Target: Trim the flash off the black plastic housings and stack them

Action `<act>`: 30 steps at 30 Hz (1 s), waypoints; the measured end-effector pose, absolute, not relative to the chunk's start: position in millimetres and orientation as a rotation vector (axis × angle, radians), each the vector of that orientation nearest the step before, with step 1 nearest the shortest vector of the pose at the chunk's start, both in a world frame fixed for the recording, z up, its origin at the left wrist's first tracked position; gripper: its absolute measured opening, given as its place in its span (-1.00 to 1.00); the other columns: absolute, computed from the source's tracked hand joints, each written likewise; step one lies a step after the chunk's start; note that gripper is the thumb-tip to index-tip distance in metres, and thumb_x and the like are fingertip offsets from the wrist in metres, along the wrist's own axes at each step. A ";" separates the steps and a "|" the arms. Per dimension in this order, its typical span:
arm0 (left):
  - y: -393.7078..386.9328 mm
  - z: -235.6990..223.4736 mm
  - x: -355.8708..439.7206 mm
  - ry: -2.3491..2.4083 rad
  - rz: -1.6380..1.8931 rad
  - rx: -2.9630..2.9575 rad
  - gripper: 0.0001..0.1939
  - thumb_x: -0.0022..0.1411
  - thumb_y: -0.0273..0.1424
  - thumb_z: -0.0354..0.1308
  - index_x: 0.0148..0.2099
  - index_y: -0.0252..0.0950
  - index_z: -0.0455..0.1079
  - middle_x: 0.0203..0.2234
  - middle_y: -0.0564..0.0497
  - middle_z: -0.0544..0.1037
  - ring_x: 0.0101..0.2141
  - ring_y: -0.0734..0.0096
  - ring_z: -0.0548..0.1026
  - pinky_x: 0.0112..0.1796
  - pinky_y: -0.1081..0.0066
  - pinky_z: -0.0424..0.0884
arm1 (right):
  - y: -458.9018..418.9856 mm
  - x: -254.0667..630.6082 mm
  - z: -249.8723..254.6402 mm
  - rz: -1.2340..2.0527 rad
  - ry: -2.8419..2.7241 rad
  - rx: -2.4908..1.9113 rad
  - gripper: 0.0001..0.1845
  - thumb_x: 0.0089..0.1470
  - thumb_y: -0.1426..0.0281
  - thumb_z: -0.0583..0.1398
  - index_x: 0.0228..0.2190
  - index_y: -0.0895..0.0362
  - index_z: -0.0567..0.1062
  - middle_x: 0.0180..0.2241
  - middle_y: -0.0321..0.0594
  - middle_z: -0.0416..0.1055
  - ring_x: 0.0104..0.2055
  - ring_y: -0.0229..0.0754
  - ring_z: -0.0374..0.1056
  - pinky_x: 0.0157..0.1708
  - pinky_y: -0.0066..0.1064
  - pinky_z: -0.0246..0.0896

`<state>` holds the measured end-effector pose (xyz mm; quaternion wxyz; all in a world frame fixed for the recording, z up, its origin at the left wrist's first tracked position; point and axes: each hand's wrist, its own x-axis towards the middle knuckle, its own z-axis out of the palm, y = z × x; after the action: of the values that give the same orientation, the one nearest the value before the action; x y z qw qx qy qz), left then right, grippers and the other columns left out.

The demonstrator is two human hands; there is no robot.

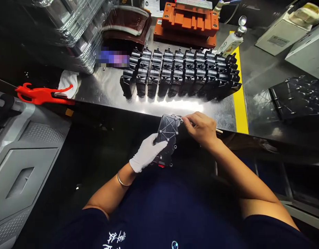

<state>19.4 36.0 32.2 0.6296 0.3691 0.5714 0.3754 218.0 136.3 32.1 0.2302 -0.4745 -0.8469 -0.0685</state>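
Note:
In a white glove, my left hand [149, 152] grips a black plastic housing [170, 126] in front of the bench edge. The housing is tilted up, with X-shaped ribs and small round bosses on the side facing me; a small red patch shows at its lower end. My bare right hand [200, 128] is closed at the housing's upper right edge. It pinches a thin tool with a pale rear end [219, 131] sticking out behind the hand. The tool's tip meets or nearly meets the housing's rim; its exact kind is unclear.
A row of similar black housings [178, 72] stands on the metal bench [110, 86]. Behind are an orange fixture [190, 20] and a white bottle [232, 41]. Yellow tape [241, 103] crosses the bench. A red tool [42, 95] and grey crate [27, 166] are left.

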 end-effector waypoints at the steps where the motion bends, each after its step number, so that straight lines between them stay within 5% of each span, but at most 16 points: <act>1: 35.9 31.9 19.1 1.314 0.857 0.856 -0.65 0.09 -0.25 0.25 -0.11 -0.36 0.43 -0.24 -0.07 0.55 -0.23 0.28 0.50 -0.16 0.30 0.43 | 136.9 218.4 32.9 -0.173 -2.337 -1.284 -0.65 0.20 0.23 0.12 -0.49 0.11 0.56 -0.54 -0.25 0.47 -0.47 -0.26 0.34 -0.53 -0.43 -0.01; 30: 38.7 32.6 18.2 1.370 0.834 0.889 -0.68 0.09 -0.25 0.25 -0.17 -0.36 0.45 -0.31 -0.03 0.56 -0.30 0.34 0.49 -0.23 0.35 0.42 | 126.6 227.2 27.1 -0.159 -2.248 -1.258 -0.69 0.19 0.27 0.14 -0.52 0.11 0.53 -0.56 -0.25 0.50 -0.48 -0.25 0.36 -0.49 -0.42 0.06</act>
<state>18.2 38.7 32.6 0.6080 0.3849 0.5931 0.3611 227.2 126.6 27.1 0.2768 -0.4683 -0.8370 -0.0593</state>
